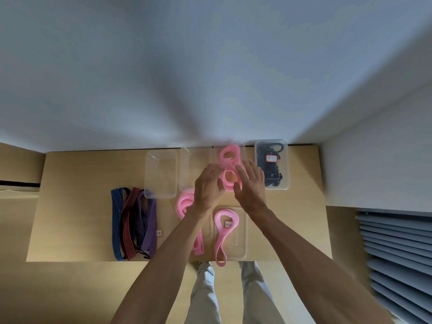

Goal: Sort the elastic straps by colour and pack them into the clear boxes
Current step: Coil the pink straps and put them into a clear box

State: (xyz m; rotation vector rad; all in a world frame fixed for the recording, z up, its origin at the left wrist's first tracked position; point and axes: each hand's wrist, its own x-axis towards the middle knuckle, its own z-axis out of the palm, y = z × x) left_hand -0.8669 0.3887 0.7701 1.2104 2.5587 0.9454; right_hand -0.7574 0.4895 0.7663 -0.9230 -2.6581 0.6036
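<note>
Two hands are working one pink strap (228, 177) into the pink box (242, 152), which we are taking as our landmark. Our left hand (208, 185) is curling its fingers onto the near left edge of the coiled strap, seemingly pinching it, though the fingertips are partly hidden. Our right hand (251, 183) is lying flatter, fingers nearly straight, pressing the coil from its right side without closing round it. More pink loops are already sitting at the far end of the same box.

We are judging the strap to be light, soft and springy, a smooth rubbery band that is wanting to uncoil, so taking hold at the folded bends and keeping a palm over the coil looks wise.

Just right of the pink box, a clear box of black straps (272, 166) is carrying a small label. Just left of it, two empty clear boxes (196, 168) (160, 174) are standing side by side, thin-walled and glossy. Nearer us than the pink box, a loose pink strap (184, 202) is lying on the table (81, 183), and another pink strap (224, 232) is draping over a shallow clear lid or box. Well to the left, woven blue, red-striped and purple straps (134, 223) are lying in a heap.
</note>
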